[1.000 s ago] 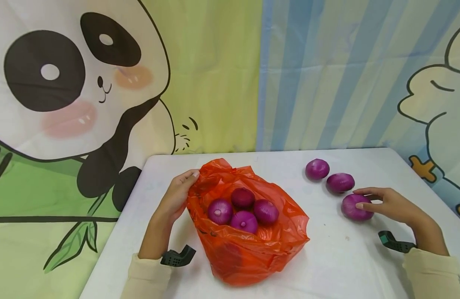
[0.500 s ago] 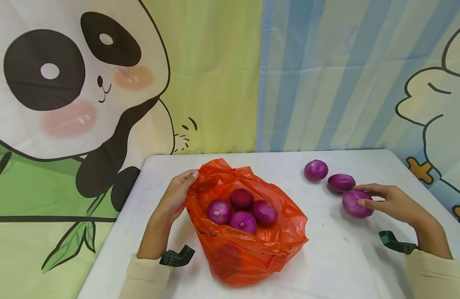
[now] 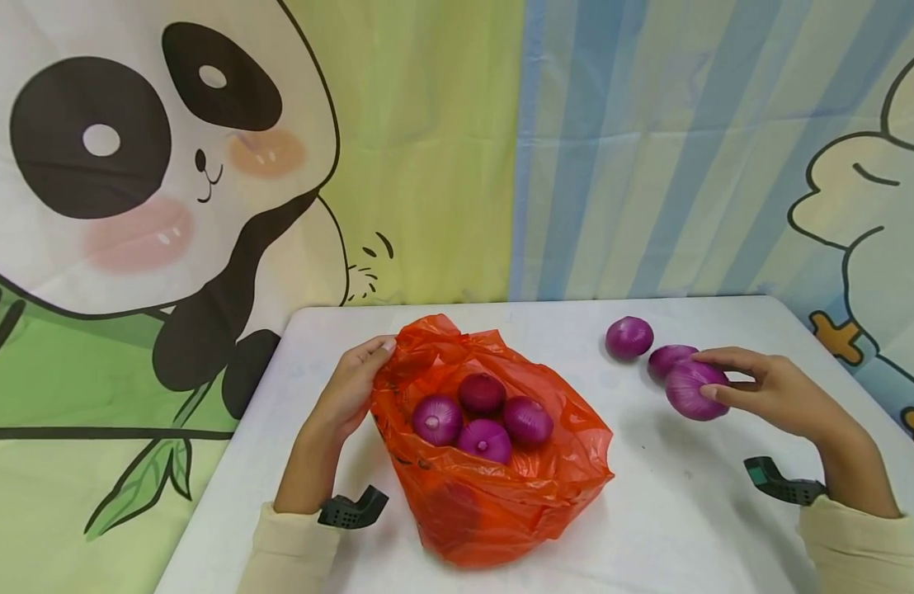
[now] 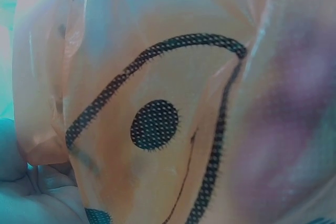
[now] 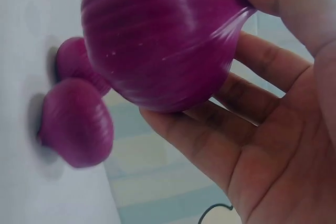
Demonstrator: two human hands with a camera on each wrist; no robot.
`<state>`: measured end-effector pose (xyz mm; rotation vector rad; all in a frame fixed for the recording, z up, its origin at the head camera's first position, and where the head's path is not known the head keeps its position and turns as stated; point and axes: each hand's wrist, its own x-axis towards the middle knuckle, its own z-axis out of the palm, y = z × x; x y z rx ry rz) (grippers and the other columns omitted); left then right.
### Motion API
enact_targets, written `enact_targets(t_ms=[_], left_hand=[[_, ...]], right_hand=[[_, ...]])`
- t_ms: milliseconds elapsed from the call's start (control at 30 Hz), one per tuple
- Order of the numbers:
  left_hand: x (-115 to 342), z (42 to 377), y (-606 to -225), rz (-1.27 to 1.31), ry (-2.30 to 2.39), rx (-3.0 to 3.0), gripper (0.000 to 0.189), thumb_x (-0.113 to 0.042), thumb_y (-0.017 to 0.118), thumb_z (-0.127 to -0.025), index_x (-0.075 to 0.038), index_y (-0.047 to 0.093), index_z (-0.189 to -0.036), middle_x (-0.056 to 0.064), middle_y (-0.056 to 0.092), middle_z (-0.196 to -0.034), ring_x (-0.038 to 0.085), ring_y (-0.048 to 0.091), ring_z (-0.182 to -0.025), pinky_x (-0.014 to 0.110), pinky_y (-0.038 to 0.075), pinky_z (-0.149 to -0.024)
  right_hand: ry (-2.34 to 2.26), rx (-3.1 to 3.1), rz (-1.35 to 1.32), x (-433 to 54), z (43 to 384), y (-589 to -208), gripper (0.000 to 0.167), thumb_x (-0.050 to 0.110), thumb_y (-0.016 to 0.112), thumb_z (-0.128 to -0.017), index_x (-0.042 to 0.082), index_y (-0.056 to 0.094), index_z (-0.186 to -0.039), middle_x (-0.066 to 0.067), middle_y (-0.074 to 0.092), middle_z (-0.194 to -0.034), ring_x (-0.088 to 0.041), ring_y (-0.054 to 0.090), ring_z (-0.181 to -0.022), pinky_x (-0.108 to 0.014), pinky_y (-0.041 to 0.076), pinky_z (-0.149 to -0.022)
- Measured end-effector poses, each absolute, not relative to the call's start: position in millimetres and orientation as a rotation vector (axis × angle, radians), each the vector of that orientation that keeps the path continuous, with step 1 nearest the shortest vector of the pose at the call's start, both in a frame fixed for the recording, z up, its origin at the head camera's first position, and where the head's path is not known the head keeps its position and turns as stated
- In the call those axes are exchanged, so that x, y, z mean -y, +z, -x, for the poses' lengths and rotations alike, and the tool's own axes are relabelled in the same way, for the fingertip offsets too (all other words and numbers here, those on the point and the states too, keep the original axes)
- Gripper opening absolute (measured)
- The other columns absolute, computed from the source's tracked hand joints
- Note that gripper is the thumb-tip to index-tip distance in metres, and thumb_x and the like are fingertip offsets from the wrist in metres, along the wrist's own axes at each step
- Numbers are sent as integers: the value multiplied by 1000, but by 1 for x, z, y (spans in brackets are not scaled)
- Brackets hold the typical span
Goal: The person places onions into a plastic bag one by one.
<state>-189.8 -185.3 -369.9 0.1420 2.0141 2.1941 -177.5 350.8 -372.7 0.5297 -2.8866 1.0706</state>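
My left hand [image 3: 350,386] pinches the upper left rim of a red plastic bag [image 3: 494,511], which stands with its mouth spread. Several purple onions [image 3: 436,420] show inside the bag. In the left wrist view the printed bag [image 4: 157,171] fills most of the picture, with part of the left hand [image 4: 39,195] at the lower left. My right hand [image 3: 787,396] holds a purple onion [image 3: 690,391] between thumb and fingers, raised off the table. The right wrist view shows this onion [image 5: 163,40] large, with the palm of the right hand [image 5: 283,140] beside it.
Two more onions lie on the white table [image 3: 620,536]: one round onion [image 3: 629,338] farther back and another onion [image 3: 668,361] partly behind the held one. A curtain with a panda print [image 3: 204,165] hangs behind the table.
The right hand has lifted its onion off the table and moved it slightly up and to the left. The left hand and the bag stay nearly still.
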Motion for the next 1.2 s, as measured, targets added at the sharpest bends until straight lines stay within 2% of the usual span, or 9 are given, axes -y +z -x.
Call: enact_targets(t_ms=[67, 233, 300, 400, 600, 667, 900, 1067, 1200], left_hand=[[185, 190, -370, -144, 2198, -2011, 44, -32, 50, -103, 3, 54, -129, 16, 58, -122, 27, 56, -113, 34, 49, -94], [186, 189, -369, -144, 2198, -2011, 44, -33, 50, -103, 3, 54, -129, 16, 57, -123, 28, 56, -113, 34, 49, -94], [186, 189, -369, -145, 2197, -2011, 45, -33, 50, -102, 2, 53, -130, 16, 57, -123, 28, 56, -114, 34, 49, -94], [186, 189, -369, -147, 2195, -2015, 45, -34, 50, -102, 2, 54, -130, 16, 57, -123, 28, 56, -114, 34, 49, -94], [186, 190, -370, -154, 2195, -2024, 45, -32, 50, -103, 3, 53, -129, 13, 59, -120, 26, 57, -110, 34, 50, -92], [185, 190, -371, -154, 2197, -2024, 45, -32, 49, -103, 4, 53, -129, 13, 60, -119, 25, 58, -109, 34, 51, -92], [183, 190, -372, -153, 2202, -2011, 43, -31, 49, -103, 4, 53, -129, 14, 60, -119, 26, 57, -110, 34, 50, -93], [183, 189, -371, -151, 2193, -2012, 43, -30, 49, -103, 3, 53, -129, 15, 59, -122, 27, 57, -113, 35, 50, -94], [183, 189, -371, -143, 2184, -2026, 43, -32, 49, -103, 2, 54, -129, 15, 59, -122, 27, 57, -113, 35, 50, -93]], right_hand=[[1085, 2865, -548, -347, 176, -369, 45, 19, 73, -89, 10, 60, -131, -11, 55, -128, 16, 43, -102, -30, 58, -66], [1099, 2802, -630, -341, 175, -363, 45, 13, 73, -89, 10, 61, -131, 21, 49, -123, 14, 48, -102, -26, 56, -66], [1101, 2779, -664, -339, 175, -361, 45, 11, 73, -88, 9, 61, -131, 26, 48, -122, 13, 50, -102, -25, 56, -66], [1118, 2747, -675, -335, 175, -358, 45, 8, 73, -87, 10, 62, -131, 23, 51, -123, 10, 53, -101, -25, 56, -66], [1236, 2665, -730, -318, 177, -355, 48, 1, 72, -86, 11, 61, -132, 2, 56, -129, 1, 57, -104, -26, 57, -67], [1274, 2640, -767, -312, 179, -354, 49, -1, 72, -86, 10, 60, -133, 2, 55, -131, -2, 58, -104, -27, 57, -68], [1376, 2587, -774, -290, 186, -351, 50, -2, 73, -84, 8, 61, -131, 13, 54, -130, -6, 63, -100, -29, 57, -67], [1417, 2522, -908, -274, 190, -345, 52, -5, 72, -83, 7, 60, -132, 1, 57, -130, -12, 63, -102, -31, 58, -69], [1518, 2441, -1092, -261, 196, -340, 51, -12, 68, -83, 1, 58, -132, -6, 59, -129, -20, 65, -101, -33, 58, -72]])
